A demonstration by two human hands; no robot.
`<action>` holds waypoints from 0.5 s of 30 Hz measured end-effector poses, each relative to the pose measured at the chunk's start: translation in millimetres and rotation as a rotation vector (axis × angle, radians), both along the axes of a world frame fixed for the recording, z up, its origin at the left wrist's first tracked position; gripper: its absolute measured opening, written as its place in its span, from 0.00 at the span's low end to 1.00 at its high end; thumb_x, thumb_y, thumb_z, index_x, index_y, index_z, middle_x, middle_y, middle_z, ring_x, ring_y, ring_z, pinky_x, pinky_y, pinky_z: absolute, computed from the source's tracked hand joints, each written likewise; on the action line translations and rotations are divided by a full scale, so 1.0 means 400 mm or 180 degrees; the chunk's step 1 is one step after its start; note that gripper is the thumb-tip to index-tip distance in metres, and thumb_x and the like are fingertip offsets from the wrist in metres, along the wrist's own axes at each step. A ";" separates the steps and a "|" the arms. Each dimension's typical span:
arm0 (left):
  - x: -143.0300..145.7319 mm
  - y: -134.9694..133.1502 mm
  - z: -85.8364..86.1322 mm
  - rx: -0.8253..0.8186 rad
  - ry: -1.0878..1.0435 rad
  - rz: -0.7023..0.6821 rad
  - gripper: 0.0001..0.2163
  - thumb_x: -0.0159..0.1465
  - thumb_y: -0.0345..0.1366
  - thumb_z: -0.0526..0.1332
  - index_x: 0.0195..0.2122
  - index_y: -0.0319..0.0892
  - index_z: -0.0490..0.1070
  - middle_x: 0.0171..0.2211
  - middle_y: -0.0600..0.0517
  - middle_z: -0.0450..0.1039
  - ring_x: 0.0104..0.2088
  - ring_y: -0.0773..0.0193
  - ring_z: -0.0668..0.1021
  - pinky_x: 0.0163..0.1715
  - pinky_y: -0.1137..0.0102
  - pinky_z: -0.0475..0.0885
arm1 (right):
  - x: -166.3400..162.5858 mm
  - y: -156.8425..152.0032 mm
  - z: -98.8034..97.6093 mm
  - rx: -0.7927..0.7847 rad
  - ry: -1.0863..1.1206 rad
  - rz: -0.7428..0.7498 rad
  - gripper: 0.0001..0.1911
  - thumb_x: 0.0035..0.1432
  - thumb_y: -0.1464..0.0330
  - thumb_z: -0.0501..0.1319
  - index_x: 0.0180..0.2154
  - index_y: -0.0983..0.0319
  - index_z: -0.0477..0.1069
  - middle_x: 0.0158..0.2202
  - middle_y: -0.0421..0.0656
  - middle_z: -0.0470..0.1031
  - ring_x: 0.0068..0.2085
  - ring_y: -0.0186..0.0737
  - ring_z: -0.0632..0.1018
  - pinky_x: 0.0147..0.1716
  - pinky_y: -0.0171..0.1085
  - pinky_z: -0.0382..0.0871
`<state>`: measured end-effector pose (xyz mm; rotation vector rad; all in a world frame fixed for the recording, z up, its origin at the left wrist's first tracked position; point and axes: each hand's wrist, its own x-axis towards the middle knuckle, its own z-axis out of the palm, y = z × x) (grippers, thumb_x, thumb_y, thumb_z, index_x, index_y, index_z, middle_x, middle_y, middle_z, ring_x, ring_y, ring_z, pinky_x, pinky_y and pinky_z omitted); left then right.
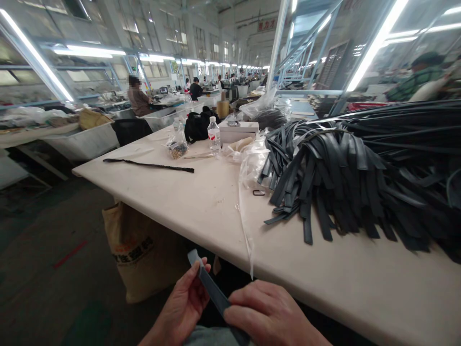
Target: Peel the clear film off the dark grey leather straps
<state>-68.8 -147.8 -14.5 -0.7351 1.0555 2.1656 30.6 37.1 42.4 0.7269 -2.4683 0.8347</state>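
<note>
Steadying the dark strap well depends on both grips: the left hand pinches it near its paler tip between thumb and fingers, while the right hand has its fingers curled around it farther down. It is held off the surface, just in front of the near edge of the counter. Keeping the stretch between the hands flat should prevent twisting; a light left pinch should avoid creases. Similar straps lie heaped on the counter's right, near a small rectangular ring.

Factory workshop | worktable | tube lights | white tub | co-workers
</note>
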 end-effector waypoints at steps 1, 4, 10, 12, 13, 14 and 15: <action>0.005 0.001 0.000 0.0064 -0.0001 -0.0071 0.05 0.65 0.27 0.62 0.40 0.36 0.77 0.30 0.47 0.83 0.25 0.67 0.81 0.24 0.75 0.76 | -0.018 -0.010 -0.017 0.0023 0.0005 -0.0077 0.14 0.72 0.68 0.47 0.43 0.59 0.71 0.35 0.39 0.78 0.32 0.34 0.76 0.31 0.35 0.68; 0.021 0.003 0.002 0.0285 0.0112 -0.0255 0.04 0.61 0.27 0.65 0.37 0.36 0.78 0.32 0.46 0.83 0.30 0.63 0.83 0.31 0.72 0.78 | -0.071 -0.037 -0.050 0.0067 0.0004 -0.0241 0.09 0.71 0.67 0.52 0.41 0.58 0.71 0.50 0.39 0.76 0.48 0.37 0.75 0.48 0.37 0.68; 0.042 -0.006 0.009 0.0393 0.0296 -0.0129 0.04 0.59 0.27 0.65 0.33 0.41 0.79 0.31 0.52 0.82 0.36 0.61 0.82 0.40 0.70 0.78 | -0.121 -0.065 -0.050 -0.0006 -0.0022 0.0174 0.08 0.70 0.68 0.53 0.41 0.60 0.70 0.42 0.39 0.80 0.47 0.34 0.77 0.56 0.35 0.63; 0.025 -0.011 0.013 0.0457 0.0384 -0.0120 0.07 0.62 0.32 0.62 0.40 0.42 0.78 0.38 0.48 0.83 0.42 0.55 0.82 0.44 0.64 0.78 | -0.114 -0.064 -0.037 -0.0211 -0.0113 0.0168 0.12 0.71 0.68 0.50 0.38 0.60 0.71 0.33 0.39 0.80 0.37 0.34 0.79 0.47 0.34 0.68; 0.007 -0.015 0.014 0.0484 0.0394 -0.0122 0.11 0.64 0.34 0.60 0.46 0.40 0.76 0.42 0.45 0.82 0.45 0.53 0.82 0.45 0.61 0.77 | -0.106 -0.060 -0.030 -0.0372 -0.0161 0.0170 0.14 0.71 0.67 0.49 0.37 0.60 0.72 0.31 0.40 0.79 0.34 0.34 0.78 0.41 0.33 0.69; -0.019 -0.023 0.015 0.0467 0.0376 -0.0097 0.14 0.66 0.34 0.58 0.50 0.37 0.74 0.44 0.41 0.81 0.46 0.52 0.81 0.46 0.61 0.78 | -0.095 -0.054 -0.025 -0.0556 -0.0224 0.0212 0.17 0.71 0.64 0.48 0.36 0.60 0.72 0.29 0.40 0.79 0.31 0.34 0.78 0.36 0.33 0.69; -0.051 -0.034 0.015 0.0403 0.0340 -0.0039 0.16 0.67 0.34 0.56 0.53 0.33 0.71 0.44 0.39 0.81 0.44 0.53 0.82 0.44 0.62 0.78 | -0.082 -0.046 -0.021 -0.0734 -0.0321 0.0272 0.19 0.71 0.62 0.47 0.36 0.60 0.73 0.29 0.41 0.78 0.29 0.33 0.78 0.32 0.32 0.68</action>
